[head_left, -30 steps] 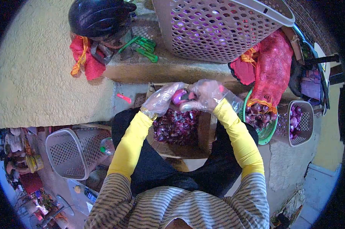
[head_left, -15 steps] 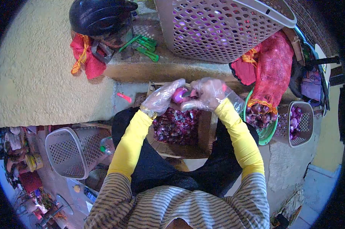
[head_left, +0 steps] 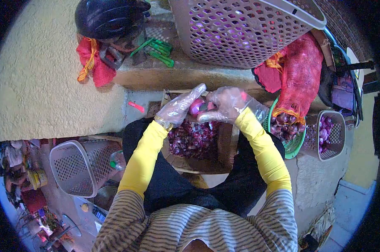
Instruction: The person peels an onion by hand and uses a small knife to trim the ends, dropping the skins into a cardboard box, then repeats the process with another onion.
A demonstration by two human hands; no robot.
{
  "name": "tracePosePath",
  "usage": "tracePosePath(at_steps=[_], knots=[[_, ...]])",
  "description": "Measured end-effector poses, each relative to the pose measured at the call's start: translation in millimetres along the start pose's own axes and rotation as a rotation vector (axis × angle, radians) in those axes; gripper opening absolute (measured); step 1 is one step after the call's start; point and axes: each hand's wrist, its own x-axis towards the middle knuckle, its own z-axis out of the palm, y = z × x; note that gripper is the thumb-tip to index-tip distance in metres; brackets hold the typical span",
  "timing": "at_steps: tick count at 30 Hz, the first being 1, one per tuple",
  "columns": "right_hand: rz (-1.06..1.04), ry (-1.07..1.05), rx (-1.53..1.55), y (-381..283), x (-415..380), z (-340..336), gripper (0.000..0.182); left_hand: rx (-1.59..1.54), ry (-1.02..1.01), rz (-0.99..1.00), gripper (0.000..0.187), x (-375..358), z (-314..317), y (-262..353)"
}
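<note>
My left hand [head_left: 179, 106], in a clear plastic glove, is closed around a purple-red onion [head_left: 195, 107]. My right hand [head_left: 225, 104], gloved the same way, grips a small knife with a pink handle end [head_left: 243, 96] showing at the back of the fist. Its dark blade [head_left: 205, 106] lies against the onion's right side, with the thumb just below; the fingers hide most of the tool. Under both hands is a cardboard box [head_left: 226, 145] between my legs. Loose onion skins [head_left: 193, 140] cover its bottom.
A big perforated basket [head_left: 240, 38] of onions stands on the ledge, near green cutters [head_left: 161, 54] and a black helmet [head_left: 110, 19]. To the right are a red mesh sack [head_left: 299, 80], a green basket [head_left: 294, 148] and a small onion crate [head_left: 342, 138]. Another crate [head_left: 72, 168] sits left.
My left fingers have straightened a little and lifted. My right hand has moved slightly left, its blade still at the onion. The surroundings look the same.
</note>
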Motion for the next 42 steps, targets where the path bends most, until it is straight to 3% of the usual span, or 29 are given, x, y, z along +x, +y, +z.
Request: tracePosePath(at_steps=[2, 3, 5, 7, 8, 9, 11, 15, 17, 21, 23, 26, 27, 29, 30, 31, 32, 35, 36, 38, 42], knots=[[0.003, -0.008, -0.006, 1.6, 0.8, 4.0, 0.068, 0.307, 0.035, 0.082, 0.053, -17.0, 15.5, 22.7], [0.02, -0.02, -0.004, 1.8, 1.2, 5.0, 0.068, 0.307, 0.035, 0.082, 0.053, -12.2, 6.2, 10.8], [0.038, -0.033, -0.001, 0.6, 1.8, 5.0, 0.068, 0.679, 0.003, 0.617, 0.053, 2.4, -20.4, -22.4], [0.069, -0.081, -0.056, -2.4, 2.6, 3.7, 0.068, 0.779, -0.033, 0.566, 0.055, -1.1, -22.7, -13.1], [0.069, -0.081, -0.056, -2.4, 2.6, 4.0, 0.068, 0.879, -0.069, 0.513, 0.075, -2.9, -22.5, -9.2], [0.066, -0.079, -0.063, -2.2, 2.7, 4.3, 0.067, 0.879, -0.069, 0.513, 0.075, -4.4, -17.6, -3.3], [0.063, -0.076, -0.071, -2.0, 2.7, 4.7, 0.067, 0.543, -0.004, 0.228, 0.076, -5.7, -7.4, 6.4], [0.003, -0.002, -0.055, -8.0, -2.9, 5.3, 0.063, 0.527, -0.051, 0.279, 0.073, 2.3, -16.1, 9.4], [-0.04, 0.07, -0.059, -11.2, -3.7, 1.7, 0.062, -0.4, 0.036, -0.252, 0.069, 20.2, -26.8, 5.4], [0.099, 0.157, 0.048, -13.4, -4.7, -10.9, 0.062, -0.281, 0.11, -0.156, 0.059, 8.8, -10.4, 6.8], [0.14, 0.147, 0.026, -10.8, -4.1, -11.7, 0.062, 0.306, 0.109, 0.1, 0.057, -0.5, -2.9, 5.7], [0.094, 0.164, 0.047, -5.6, -2.1, -8.5, 0.065, 0.433, 0.014, 0.263, 0.063, 1.8, -10.3, -4.5], [0.055, 0.148, 0.066, -3.8, -1.6, -9.3, 0.064, 0.433, 0.014, 0.263, 0.063, 0.1, -6.2, 0.5], [0.016, 0.132, 0.085, -2.7, -1.7, -9.8, 0.063, 0.237, 0.029, 0.026, 0.069, -3.9, 3.3, 10.9], [-0.002, 0.123, 0.091, -2.4, -1.7, -9.6, 0.062, 0.238, 0.03, 0.026, 0.069, -3.1, 2.3, 5.4], [-0.02, 0.113, 0.096, -1.9, -1.9, -9.3, 0.061, 0.272, 0.024, 0.173, 0.053, -1.6, 0.1, -3.4], [-0.021, 0.113, 0.096, 1.1, -2.0, -5.1, 0.061, 0.305, 0.019, 0.32, 0.055, -0.8, -1.6, -9.8], [-0.059, 0.144, 0.113, 8.4, -0.7, 6.1, 0.062, 0.313, 0.022, 0.363, 0.055, -3.4, 3.1, -7.4], [-0.043, 0.101, 0.068, 7.6, 0.3, 6.1, 0.064, 0.313, 0.022, 0.362, 0.055, -2.9, 5.0, -1.8], [-0.027, 0.059, 0.024, 4.7, 1.2, 3.6, 0.066, -0.077, 0.04, -0.054, 0.055, -0.2, 8.2, 10.9], [0.012, 0.011, -0.009, 1.6, 0.2, 1.2, 0.066, 0.099, 0.089, 0.12, 0.054, -6.8, 11.9, 10.4]])
